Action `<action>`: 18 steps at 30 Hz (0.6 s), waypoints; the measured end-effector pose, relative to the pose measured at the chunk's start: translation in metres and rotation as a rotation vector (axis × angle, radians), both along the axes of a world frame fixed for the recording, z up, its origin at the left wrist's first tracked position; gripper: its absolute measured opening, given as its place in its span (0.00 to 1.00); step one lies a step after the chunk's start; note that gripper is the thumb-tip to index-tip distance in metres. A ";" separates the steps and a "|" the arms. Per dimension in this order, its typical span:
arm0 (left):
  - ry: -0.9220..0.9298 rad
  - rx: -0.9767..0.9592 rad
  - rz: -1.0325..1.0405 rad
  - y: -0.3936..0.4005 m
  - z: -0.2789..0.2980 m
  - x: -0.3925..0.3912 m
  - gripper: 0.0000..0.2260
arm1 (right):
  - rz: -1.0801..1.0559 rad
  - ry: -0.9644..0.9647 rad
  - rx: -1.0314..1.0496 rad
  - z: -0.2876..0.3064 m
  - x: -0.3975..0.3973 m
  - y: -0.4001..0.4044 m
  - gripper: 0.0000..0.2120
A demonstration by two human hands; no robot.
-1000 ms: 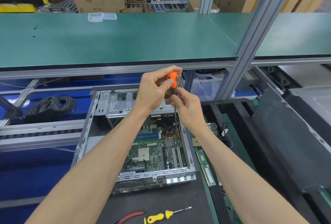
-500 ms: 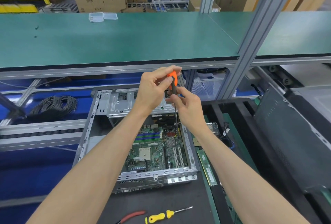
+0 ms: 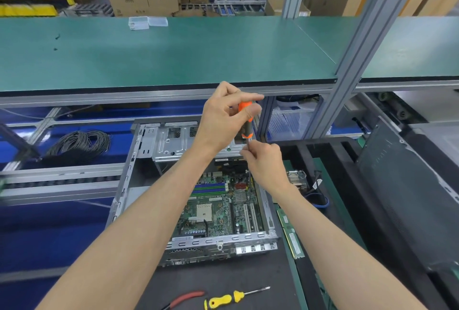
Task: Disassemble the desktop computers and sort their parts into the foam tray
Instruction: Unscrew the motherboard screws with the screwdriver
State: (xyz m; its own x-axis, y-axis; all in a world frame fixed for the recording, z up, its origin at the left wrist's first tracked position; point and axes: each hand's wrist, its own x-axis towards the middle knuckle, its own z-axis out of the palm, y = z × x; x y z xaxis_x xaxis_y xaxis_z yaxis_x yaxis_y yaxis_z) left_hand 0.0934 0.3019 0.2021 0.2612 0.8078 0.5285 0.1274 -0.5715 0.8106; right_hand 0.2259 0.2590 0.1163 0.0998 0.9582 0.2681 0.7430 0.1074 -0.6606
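**Backing out a motherboard screw at the chassis's far right corner**

Head view: the left hand (image 3: 223,121) is curled round the orange handle of a screwdriver (image 3: 245,121), thumb and forefinger pinching its upper part. The right hand (image 3: 264,163) sits just below, fingertips pinching the thin steel shaft to steady it. The shaft runs down, nearly upright, toward the far right corner of the motherboard (image 3: 223,208), which still lies inside the open computer case (image 3: 149,151). The tip itself is hidden behind the right hand.

The case rests on a dark mat (image 3: 223,282); near the mat's front edge lie a yellow screwdriver (image 3: 228,298) and red-handled pliers (image 3: 186,298). Along the case's right side the foam tray (image 3: 330,160) already holds a memory stick (image 3: 290,235) and a heatsink (image 3: 296,179).

To do this well, I would keep the shaft square to the board, press down while turning slowly, and let the right fingers guide rather than grip, so the tip does not slip onto the circuitry. Catch the screw as it loosens.
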 end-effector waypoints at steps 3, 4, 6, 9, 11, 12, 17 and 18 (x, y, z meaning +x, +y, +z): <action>-0.006 0.081 0.115 -0.006 -0.010 -0.011 0.12 | -0.017 -0.022 0.028 -0.004 0.004 -0.001 0.11; -0.015 0.097 0.165 -0.009 -0.018 -0.016 0.11 | -0.021 -0.028 0.041 -0.004 0.005 -0.001 0.11; 0.018 0.103 0.210 -0.017 -0.039 -0.024 0.12 | -0.023 -0.028 0.064 -0.002 0.005 0.000 0.11; 0.196 -0.035 0.120 -0.027 -0.075 -0.030 0.11 | -0.025 -0.035 0.076 0.001 0.004 0.002 0.11; 0.407 -0.167 0.067 -0.026 -0.099 -0.030 0.09 | -0.025 -0.021 0.070 0.003 0.003 0.002 0.11; 0.536 -0.229 0.056 -0.023 -0.110 -0.029 0.07 | -0.023 -0.009 0.068 0.004 0.003 0.003 0.11; 1.044 -0.418 -0.053 -0.010 -0.157 -0.022 0.17 | -0.016 0.047 0.082 0.008 0.000 0.004 0.10; 1.047 -0.432 -0.058 -0.009 -0.162 -0.021 0.20 | -0.013 0.054 0.082 0.009 -0.001 0.005 0.10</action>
